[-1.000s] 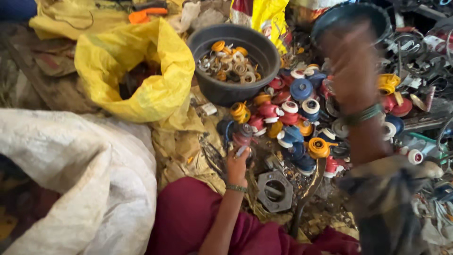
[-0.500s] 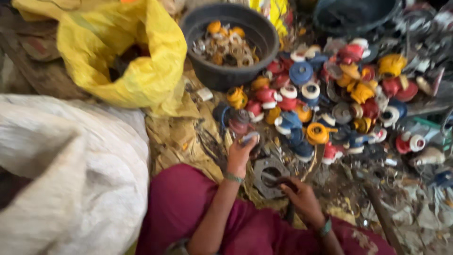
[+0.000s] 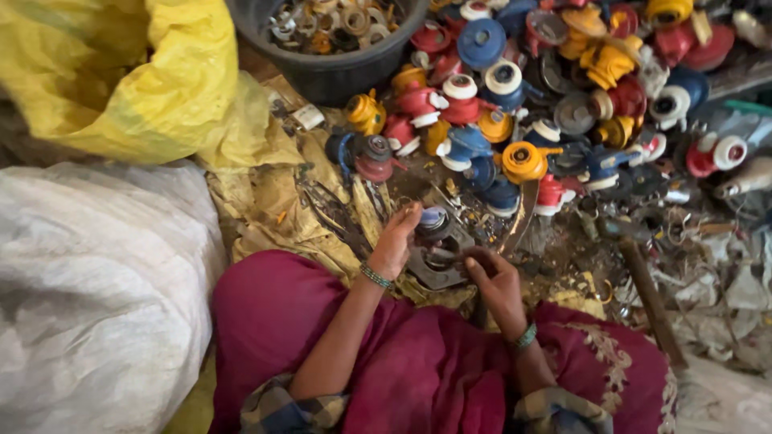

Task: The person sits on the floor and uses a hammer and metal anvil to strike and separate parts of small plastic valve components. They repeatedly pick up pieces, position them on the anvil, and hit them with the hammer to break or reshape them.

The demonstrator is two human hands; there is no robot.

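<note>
My left hand [image 3: 396,243] grips a small round blue-and-grey valve part [image 3: 434,222] and holds it down on a grey hexagonal metal block [image 3: 435,272] in front of my knees. Just right of the block, my right hand [image 3: 492,280] has its fingers curled around what looks like a thin dark tool, its tip touching the block. Beyond both hands lies a pile of red, blue, yellow and orange valve parts [image 3: 523,120]. My lap is covered in magenta cloth [image 3: 418,362].
A dark round tub [image 3: 338,68] of metal rings stands at the back. A yellow sack [image 3: 137,72] lies open at the back left and a white sack [image 3: 88,289] at the left. A wooden-handled hammer [image 3: 647,289] and metal scrap lie at the right.
My right hand came down from the dark bowl at the back right to the metal block. My left hand carried a part from the pile back onto the block. The view moved closer.
</note>
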